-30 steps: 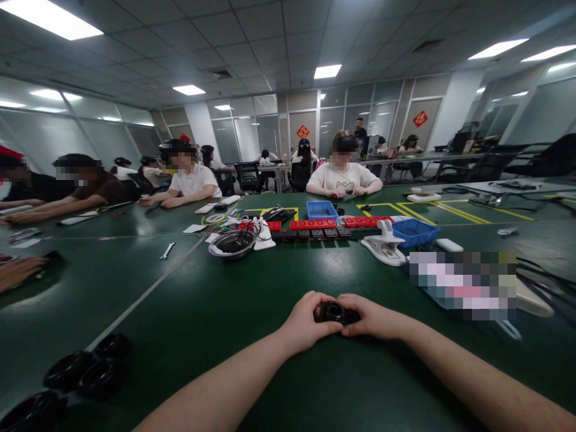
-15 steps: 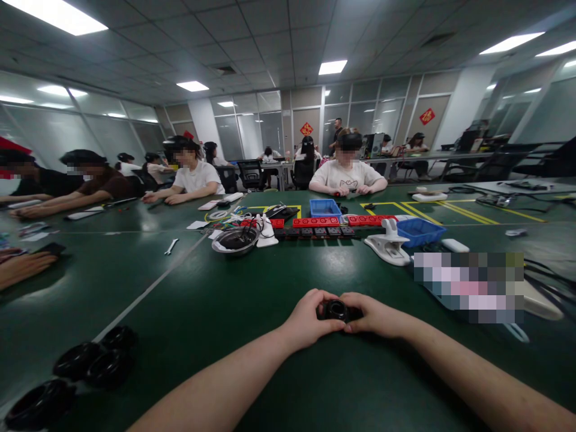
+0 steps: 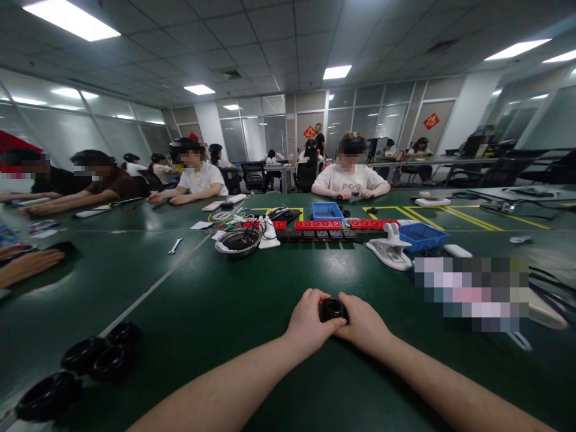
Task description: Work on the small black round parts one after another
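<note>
Between my two hands sits a small black ring-shaped part [image 3: 333, 309], glossy, with a round hole facing up toward me. My left hand [image 3: 308, 315] curls around its left side, thumb along the near edge. Against its right side my right hand [image 3: 363, 318] is wrapped, fingers closed, and both thumbs meet in front. The underside of the part is hidden by my fingers. Several similar black ring-shaped parts [image 3: 112, 362] lie grouped on the green table [image 3: 216, 312] at the lower left.
Ahead stand red power strips [image 3: 317, 225], a metal bowl [image 3: 237, 242] with cables, a white clamp stand [image 3: 390, 247] and blue trays [image 3: 423, 236]. A wrench [image 3: 175, 246] lies left of them. At the left edge is another person's hand [image 3: 33, 264]; co-workers sit across the table.
The black part has turned in my hands, its hole now facing more upward. My right hand has shifted, wrapping closer around it. The view has tilted slightly.
</note>
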Motion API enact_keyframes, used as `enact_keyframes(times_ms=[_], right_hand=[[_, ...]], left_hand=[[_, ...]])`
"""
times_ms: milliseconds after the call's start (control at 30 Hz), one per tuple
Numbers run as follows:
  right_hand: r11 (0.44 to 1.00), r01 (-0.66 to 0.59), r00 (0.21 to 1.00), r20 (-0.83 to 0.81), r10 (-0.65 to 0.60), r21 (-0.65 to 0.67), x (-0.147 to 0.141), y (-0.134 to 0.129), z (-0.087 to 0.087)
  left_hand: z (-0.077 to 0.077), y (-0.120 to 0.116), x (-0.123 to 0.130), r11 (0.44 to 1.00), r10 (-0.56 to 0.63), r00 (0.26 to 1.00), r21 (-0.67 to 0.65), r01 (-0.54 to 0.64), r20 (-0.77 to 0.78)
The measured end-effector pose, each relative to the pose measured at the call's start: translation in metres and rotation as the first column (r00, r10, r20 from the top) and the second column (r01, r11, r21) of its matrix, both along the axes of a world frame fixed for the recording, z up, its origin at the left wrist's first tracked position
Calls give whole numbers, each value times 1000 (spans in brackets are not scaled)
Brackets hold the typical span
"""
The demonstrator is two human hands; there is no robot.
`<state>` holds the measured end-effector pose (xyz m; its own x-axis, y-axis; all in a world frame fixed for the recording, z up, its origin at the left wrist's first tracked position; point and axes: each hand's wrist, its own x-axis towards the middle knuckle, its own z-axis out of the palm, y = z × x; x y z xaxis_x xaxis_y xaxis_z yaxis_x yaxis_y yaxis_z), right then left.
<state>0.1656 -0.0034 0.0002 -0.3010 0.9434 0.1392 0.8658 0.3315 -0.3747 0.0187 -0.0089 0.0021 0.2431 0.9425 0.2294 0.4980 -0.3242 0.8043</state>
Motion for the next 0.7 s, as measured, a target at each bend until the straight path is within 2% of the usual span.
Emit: enact_keyframes(times_ms=[67,167,300,533,700], right_hand=[[999,-34,999,-6,34,9,0,-2,2],[979,-202,975,-107,197,-35,8,0,9],[891,-410,902,-235,364,-194,23,6,20],[792,-539,835,-308,456,-289,31,12,30],[766,-554,826,-331,457,-325,34,15,30]], left_hand=[[1,2,-2,999,-46,999,-3,46,11],[4,7,-6,982,-184,982,-33,185,31],[7,9,-10,947,-313,950,-73,313,19],[6,6,-9,939,-342,939,-34,341,-25],[7,5,-9,947,-322,944,-32,320,-70]])
